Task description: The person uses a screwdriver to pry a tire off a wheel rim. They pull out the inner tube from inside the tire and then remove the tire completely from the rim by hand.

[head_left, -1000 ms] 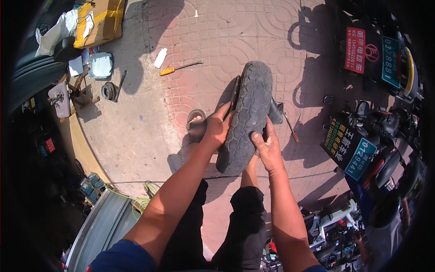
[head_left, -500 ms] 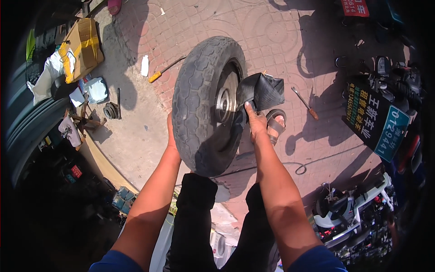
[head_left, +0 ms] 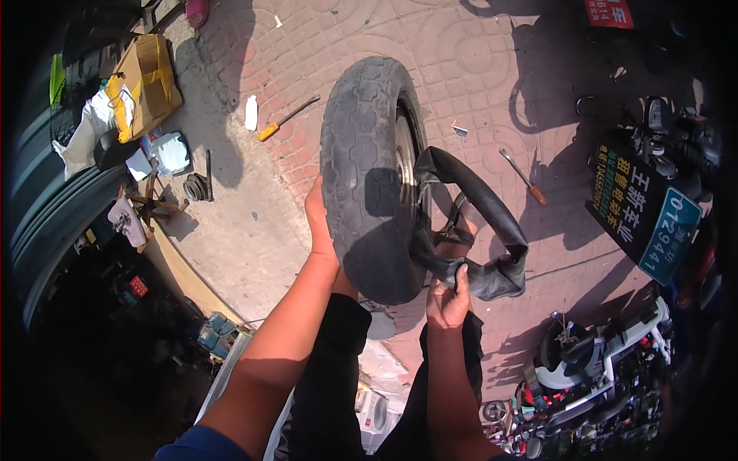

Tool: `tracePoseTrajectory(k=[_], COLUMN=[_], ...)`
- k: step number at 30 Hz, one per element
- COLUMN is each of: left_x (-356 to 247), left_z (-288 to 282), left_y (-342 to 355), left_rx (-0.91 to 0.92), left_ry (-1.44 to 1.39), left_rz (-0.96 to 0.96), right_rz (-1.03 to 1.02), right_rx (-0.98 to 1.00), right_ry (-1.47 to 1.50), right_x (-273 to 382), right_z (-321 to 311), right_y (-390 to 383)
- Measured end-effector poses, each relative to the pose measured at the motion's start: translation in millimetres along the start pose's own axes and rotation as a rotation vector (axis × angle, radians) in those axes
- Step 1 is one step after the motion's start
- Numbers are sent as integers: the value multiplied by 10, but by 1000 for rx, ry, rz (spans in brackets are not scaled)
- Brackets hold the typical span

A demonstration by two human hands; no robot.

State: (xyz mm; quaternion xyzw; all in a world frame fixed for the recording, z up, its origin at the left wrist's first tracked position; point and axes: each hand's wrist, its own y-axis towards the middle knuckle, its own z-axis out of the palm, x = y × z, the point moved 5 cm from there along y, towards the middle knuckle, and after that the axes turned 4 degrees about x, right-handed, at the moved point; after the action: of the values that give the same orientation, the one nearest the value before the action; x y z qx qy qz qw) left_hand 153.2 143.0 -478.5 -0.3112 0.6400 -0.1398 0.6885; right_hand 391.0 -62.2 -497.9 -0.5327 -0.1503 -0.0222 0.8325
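Note:
A wheel with a worn black tyre (head_left: 357, 131) stands upright in front of my legs, its metal hub (head_left: 404, 154) turned to the right. My left hand (head_left: 320, 223) holds the tyre's left side, with the fingers partly hidden behind it. On the right, a black inner tube (head_left: 500, 230) hangs as a loose, flattened loop beside the rim. My right hand (head_left: 448, 301) grips the lower part of this tube, thumb on top. Part of the tube lies against the tyre's right side; whether any of it is inside the tyre I cannot tell.
A yellow-handled tool (head_left: 288, 117) and a white bottle-like object (head_left: 251, 113) lie beyond the wheel. To the right is a screwdriver (head_left: 523, 177). A cardboard box (head_left: 154, 84) stands far left. Signboards (head_left: 642, 207) and parked scooters (head_left: 584, 361) line the right.
The inner tube has spread from a folded bunch into an open loop. My right hand has come nearer to me with it. The wheel and my left hand have shifted slightly right.

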Motion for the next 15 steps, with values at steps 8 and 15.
tracePoseTrajectory(k=[8,15], left_x=[289,458], left_z=[-411,-549], left_y=[19,-180], left_rx=[113,111], left_ry=[-216,-386], left_rz=[-226,-417], right_rz=[272,-862], right_rx=[-290,447], right_ry=[-385,-1814], right_x=[532,579], right_z=[24,1388], right_y=[645,640])
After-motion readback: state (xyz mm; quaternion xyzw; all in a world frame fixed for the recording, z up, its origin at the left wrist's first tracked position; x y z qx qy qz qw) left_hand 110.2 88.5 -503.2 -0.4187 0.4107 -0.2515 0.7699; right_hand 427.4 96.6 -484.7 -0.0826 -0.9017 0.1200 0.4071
